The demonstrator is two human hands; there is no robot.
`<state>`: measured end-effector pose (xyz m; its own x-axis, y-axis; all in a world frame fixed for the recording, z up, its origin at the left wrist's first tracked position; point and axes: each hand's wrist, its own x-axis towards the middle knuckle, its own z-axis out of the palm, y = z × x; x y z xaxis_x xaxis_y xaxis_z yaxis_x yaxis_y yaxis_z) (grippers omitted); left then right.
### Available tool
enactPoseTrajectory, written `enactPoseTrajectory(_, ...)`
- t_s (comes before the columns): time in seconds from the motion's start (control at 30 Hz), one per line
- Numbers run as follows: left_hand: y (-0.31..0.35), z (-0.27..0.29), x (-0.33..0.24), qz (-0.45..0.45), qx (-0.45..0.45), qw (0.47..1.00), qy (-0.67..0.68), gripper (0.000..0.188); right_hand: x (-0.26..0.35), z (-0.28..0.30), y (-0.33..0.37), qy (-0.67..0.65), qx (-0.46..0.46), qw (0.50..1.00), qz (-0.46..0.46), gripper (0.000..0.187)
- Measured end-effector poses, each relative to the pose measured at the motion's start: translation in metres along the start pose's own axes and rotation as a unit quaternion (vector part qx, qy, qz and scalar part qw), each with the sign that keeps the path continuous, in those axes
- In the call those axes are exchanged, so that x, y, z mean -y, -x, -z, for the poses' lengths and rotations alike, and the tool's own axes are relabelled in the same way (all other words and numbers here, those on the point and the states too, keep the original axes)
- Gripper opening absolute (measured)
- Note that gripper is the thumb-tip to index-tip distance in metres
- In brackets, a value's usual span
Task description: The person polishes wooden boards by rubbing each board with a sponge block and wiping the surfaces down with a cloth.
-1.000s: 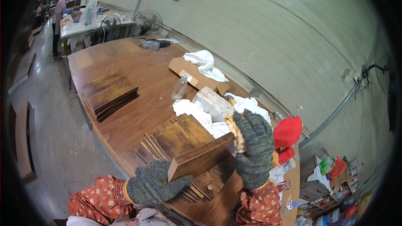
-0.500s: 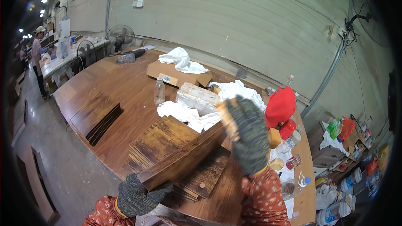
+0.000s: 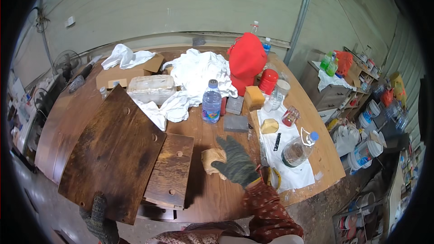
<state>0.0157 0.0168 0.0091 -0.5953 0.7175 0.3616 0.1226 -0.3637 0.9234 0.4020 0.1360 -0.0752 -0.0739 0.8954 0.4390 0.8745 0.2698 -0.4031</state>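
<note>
Gripping a dark wood panel (image 3: 113,153) at its bottom edge with the left hand (image 3: 98,220), lower left of the frame, holding it slantwise and partly covering a stack of boards (image 3: 171,171)! Spreading the gloved right hand (image 3: 237,162) open, below the centre, overlapping a crumpled tan sheet (image 3: 211,159) with the thumb. Facing a capped bottle (image 3: 211,104) and a grey block (image 3: 236,124), mid-frame.

A brown wooden table (image 3: 203,203) carries stacked boards (image 3: 169,169), white cloths (image 3: 199,72), grey blocks (image 3: 236,124), and bottles (image 3: 211,106).
</note>
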Motion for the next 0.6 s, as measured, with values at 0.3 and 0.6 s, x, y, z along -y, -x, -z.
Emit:
enactPoseTrajectory(0.3, 0.017, -0.009, -0.004, 0.015, -0.049, 0.995, -0.082, 0.035, -0.152, 0.064, -0.049, 0.315, 0.046, 0.944, -0.080, 0.074)
enactPoseTrajectory(0.6, 0.026, -0.028, -0.054, 0.081, 0.062, 0.994, -0.037, 0.028, -0.201, 0.042, -0.079, 0.413, 0.191, 0.880, -0.134, 0.058)
